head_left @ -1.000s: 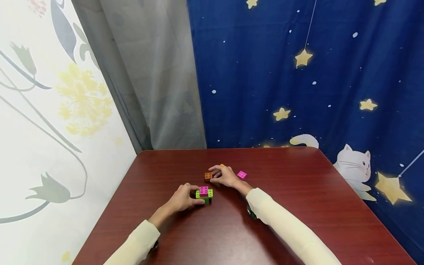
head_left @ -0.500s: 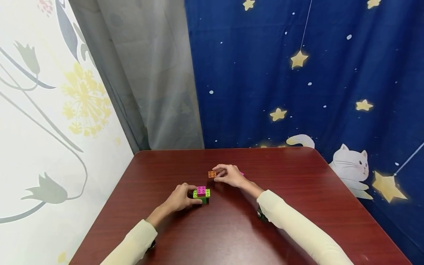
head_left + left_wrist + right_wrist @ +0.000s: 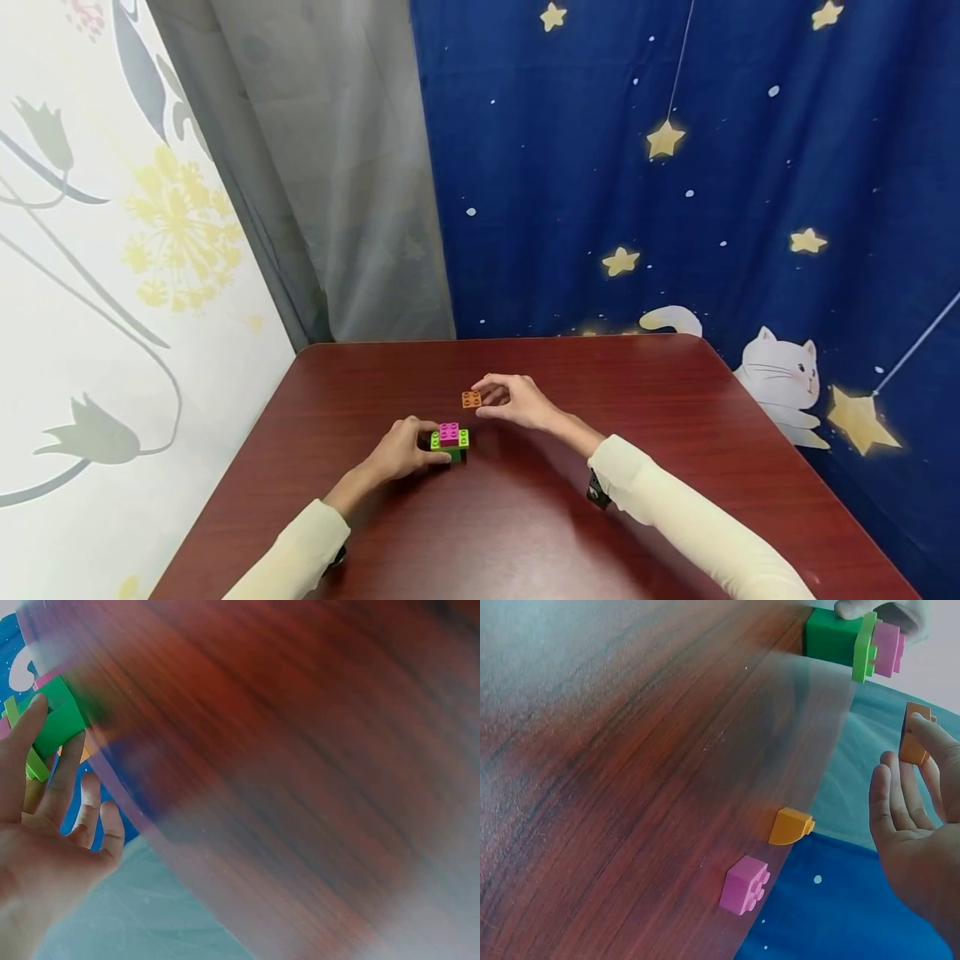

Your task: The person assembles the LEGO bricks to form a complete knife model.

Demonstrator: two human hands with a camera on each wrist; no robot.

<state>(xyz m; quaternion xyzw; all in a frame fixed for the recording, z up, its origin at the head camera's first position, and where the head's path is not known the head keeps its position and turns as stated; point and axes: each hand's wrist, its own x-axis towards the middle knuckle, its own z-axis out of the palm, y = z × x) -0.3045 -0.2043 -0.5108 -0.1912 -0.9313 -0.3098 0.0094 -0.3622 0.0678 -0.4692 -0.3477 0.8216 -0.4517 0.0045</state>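
My left hand holds a small stack of toy building bricks by its sides, thumb in front. The stack has a green brick at the bottom, a lime green brick above it and a pink brick on top. Between thumb and fingertips, my right hand pinches an orange four-stud brick. It hangs above the table, beyond the stack and slightly to its right, and the two do not touch.
On the table, a curved yellow-orange brick and a loose pink brick lie near each other. The right hand hides both in the head view. Behind the far edge hangs a blue starry curtain beside a grey one.
The right hand has lifted the orange brick off the table and shifted slightly right, covering the loose pink brick in the head view. The left hand stays on the stack.
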